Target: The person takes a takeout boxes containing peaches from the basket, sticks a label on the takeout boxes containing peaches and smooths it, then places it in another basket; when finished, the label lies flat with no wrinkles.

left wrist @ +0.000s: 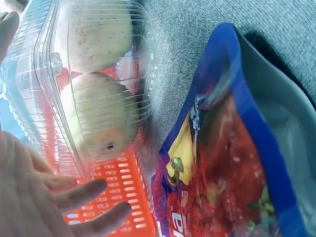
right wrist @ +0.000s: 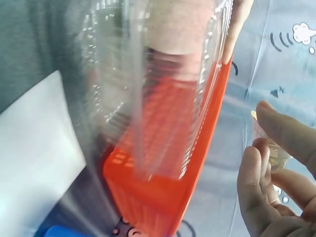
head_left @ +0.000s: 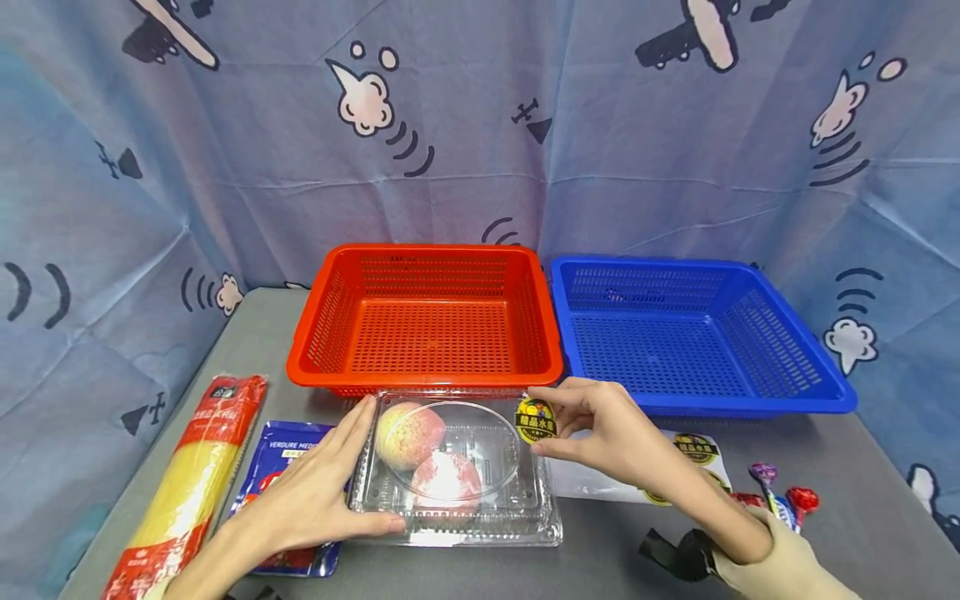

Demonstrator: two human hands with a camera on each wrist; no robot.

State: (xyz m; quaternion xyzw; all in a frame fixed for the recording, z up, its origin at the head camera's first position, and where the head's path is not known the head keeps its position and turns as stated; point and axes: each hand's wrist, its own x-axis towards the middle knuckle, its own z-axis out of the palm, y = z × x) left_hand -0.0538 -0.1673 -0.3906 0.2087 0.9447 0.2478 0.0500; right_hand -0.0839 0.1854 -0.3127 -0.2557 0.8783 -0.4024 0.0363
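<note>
Plastic clamshell box (head_left: 487, 457), long axis left to right

From above, the head view looks forward and down over left hand (head_left: 318, 492) and right hand (head_left: 600, 425); the wrist views, close and sideways, share the box (head_left: 491, 458) between the hands and red basket (head_left: 427, 333) beyond.

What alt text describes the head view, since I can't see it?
Right hand pinches a round sticker over the right end of a clear box holding two peaches; left hand rests at its left side. A red basket and a blue basket stand behind.
</note>
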